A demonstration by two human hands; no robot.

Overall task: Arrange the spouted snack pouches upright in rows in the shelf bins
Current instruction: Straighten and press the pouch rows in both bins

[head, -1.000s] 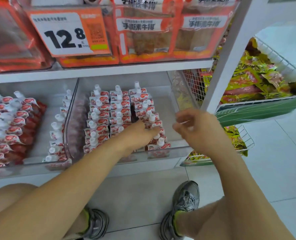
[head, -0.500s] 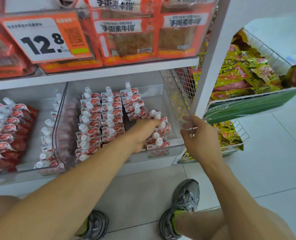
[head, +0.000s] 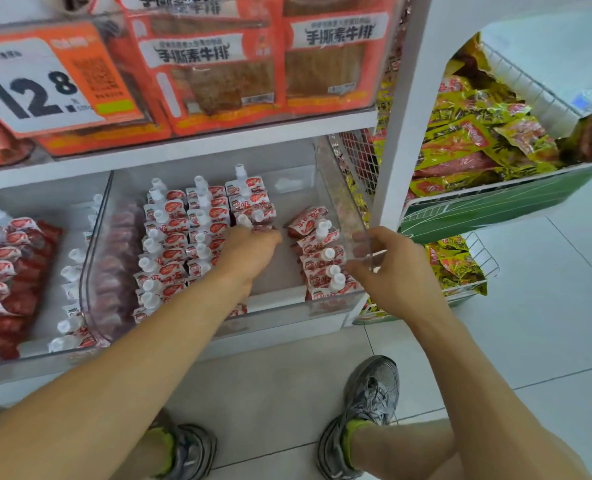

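Red-and-white spouted pouches [head: 176,237] with white caps stand in rows inside a clear plastic bin [head: 287,308] on the lower shelf. My left hand [head: 249,252] is inside the bin, its fingers curled against the third row of pouches near its front end. A short separate row of pouches [head: 320,258] leans along the bin's right side. My right hand [head: 388,268] grips the bin's clear right wall near its front corner. A second bin [head: 41,351] to the left holds more of the same pouches.
Orange snack boxes and a 12.8 price tag [head: 35,88] fill the shelf above. A white shelf post [head: 408,116] stands right of the bin. Wire baskets of yellow-green packets [head: 488,133] hang further right. My shoes [head: 367,410] rest on the tiled floor below.
My right hand came from the air in front of the bin to grip its right wall. The pouches at the right now stand apart from the third row, with a gap by my left hand.
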